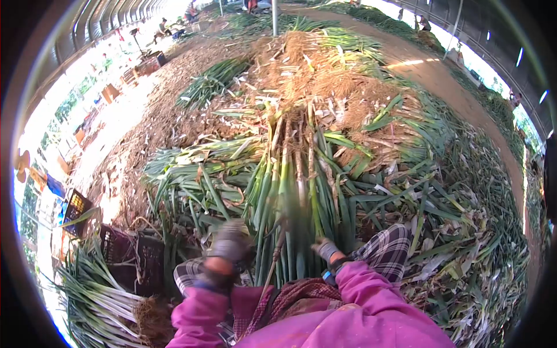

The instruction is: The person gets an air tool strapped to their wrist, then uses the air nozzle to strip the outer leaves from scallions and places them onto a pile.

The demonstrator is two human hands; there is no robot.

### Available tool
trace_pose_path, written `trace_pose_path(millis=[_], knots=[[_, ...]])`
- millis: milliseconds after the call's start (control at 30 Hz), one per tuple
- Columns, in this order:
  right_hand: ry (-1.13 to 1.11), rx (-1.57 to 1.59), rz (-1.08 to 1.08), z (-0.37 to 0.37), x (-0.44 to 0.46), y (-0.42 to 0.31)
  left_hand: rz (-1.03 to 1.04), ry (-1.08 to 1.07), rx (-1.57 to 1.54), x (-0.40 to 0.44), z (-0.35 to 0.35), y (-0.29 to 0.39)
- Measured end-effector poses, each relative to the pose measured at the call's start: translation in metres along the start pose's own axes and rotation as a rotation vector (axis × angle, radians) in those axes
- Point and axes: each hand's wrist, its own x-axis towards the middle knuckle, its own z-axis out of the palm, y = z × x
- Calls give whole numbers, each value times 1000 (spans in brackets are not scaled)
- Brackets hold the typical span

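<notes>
A row of long green onions [284, 168] lies in front of me, roots pointing away and green leaves toward my lap. My left hand [229, 240], in a grey glove, is smeared by motion left of the leaves, and its fingers cannot be made out. On the right edge of the leaves is my gloved right hand [326, 248], fingers slightly apart, with nothing visible in them. A blurred patch of green shows between the hands. One thin brown strip [275, 255] runs down toward my lap.
Cleaned green onions [110, 296] lie in a bundle at lower left beside a dark plastic crate [133, 258]. Loose leaves [464, 249] cover the ground on the right. More onions with brown roots [342, 93] are heaped ahead. A metal post [275, 17] stands behind them.
</notes>
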Motion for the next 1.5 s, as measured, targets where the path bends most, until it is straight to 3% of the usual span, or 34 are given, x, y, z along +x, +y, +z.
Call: trace_pose_path(millis=[33,67,100,200,300,400,467,533,700,767,900,967,1033,1100,1167,1233,1333,1433,1500], knots=[[5,-98,25,6,-7,-2,-86,-220,-22,7,19,42],[12,-198,48,10,-14,-5,-124,-424,208,16,73,45],[19,-298,70,7,-17,-9,-93,-425,300,12,84,68],[32,-232,136,-30,-30,-35,-108,-457,466,-3,188,33],[44,-280,100,-29,-8,-17,-415,-306,212,-12,258,-22],[-65,-179,131,-18,14,4,-447,-501,267,-5,151,55],[-75,-193,168,-19,13,-3,-546,-649,-47,-6,153,44],[-87,-205,208,-14,14,-7,-563,-763,-173,-8,132,55],[-143,-137,385,-12,16,-2,-478,-973,3,-30,96,84],[-79,-203,426,-3,9,-12,-469,-965,67,-42,107,76],[-135,7,355,29,28,25,-324,-950,125,-41,90,97],[-126,60,316,60,71,64,-192,-834,211,-54,137,72],[-129,138,300,36,57,44,-133,-833,297,-52,143,71],[-57,208,295,24,41,27,-241,-838,303,-40,129,85],[-59,117,238,-5,8,1,-324,-832,225,-37,175,52],[-11,117,138,-4,-4,6,-346,-749,46,-25,116,82],[-202,369,148,-17,-25,12,-231,-756,-8,-28,102,91],[-278,545,145,-39,-50,-5,-184,-840,29,-33,104,98],[-319,607,132,-35,-53,-2,-48,-849,31,-36,117,96]])
